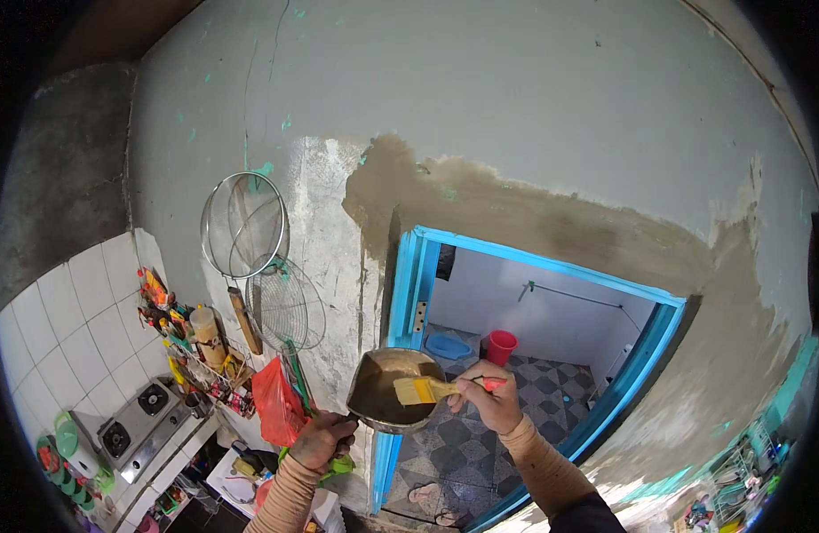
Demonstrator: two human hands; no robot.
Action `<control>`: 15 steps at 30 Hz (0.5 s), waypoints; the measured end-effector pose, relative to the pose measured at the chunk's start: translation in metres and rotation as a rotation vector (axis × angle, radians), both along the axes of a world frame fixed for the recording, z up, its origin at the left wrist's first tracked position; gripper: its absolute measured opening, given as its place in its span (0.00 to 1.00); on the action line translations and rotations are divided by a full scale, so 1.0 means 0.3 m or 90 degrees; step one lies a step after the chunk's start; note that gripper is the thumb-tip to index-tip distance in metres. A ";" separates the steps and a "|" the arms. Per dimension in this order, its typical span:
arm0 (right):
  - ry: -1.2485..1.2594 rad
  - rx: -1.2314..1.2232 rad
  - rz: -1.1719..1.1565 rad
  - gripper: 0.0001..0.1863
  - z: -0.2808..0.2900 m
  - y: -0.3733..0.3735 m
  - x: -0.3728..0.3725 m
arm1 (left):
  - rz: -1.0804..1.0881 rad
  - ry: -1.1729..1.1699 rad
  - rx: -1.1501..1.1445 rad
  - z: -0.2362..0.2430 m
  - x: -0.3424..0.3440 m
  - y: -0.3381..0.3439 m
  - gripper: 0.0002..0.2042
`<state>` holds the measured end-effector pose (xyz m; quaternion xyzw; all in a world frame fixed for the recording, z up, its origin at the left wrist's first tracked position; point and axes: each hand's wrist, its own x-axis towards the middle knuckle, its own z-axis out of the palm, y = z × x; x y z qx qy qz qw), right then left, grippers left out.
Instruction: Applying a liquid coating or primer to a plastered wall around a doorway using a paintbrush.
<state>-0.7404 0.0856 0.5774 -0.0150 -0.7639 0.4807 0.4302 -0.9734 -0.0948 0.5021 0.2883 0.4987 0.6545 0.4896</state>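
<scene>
My left hand (318, 441) is closed around the dark handle of a small metal saucepan (394, 425), held up in front of the doorway. Grey-brown, muddy-looking liquid (377, 380) lies inside the pan. Closed on the handle of a flat paintbrush (416, 391), my right hand (491, 397) holds the bristles over the pan's opening; whether they touch the liquid I cannot tell. Beyond the pan, a damp-looking grey-brown coating (525, 211) covers the wall above the blue door frame (534, 264) and down its right side.
Two wire strainers, one a round sieve (243, 224), hang on the wall at left, above a red plastic bag (277, 404). A gas stove (143, 425) and crowded shelf stand further left. Through the doorway are a red bucket (499, 346) and a blue basin (449, 346). A dish rack (747, 480) is at lower right.
</scene>
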 end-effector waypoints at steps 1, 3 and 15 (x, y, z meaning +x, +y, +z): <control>0.032 -0.054 -0.010 0.04 -0.006 0.010 -0.006 | -0.006 0.025 -0.001 0.028 -0.003 -0.001 0.08; 0.030 -0.061 -0.021 0.04 -0.010 0.020 -0.009 | -0.022 0.036 -0.016 0.091 0.003 0.002 0.08; 0.069 -0.040 -0.023 0.03 0.036 0.076 -0.033 | -0.055 0.041 -0.039 0.141 -0.055 0.039 0.07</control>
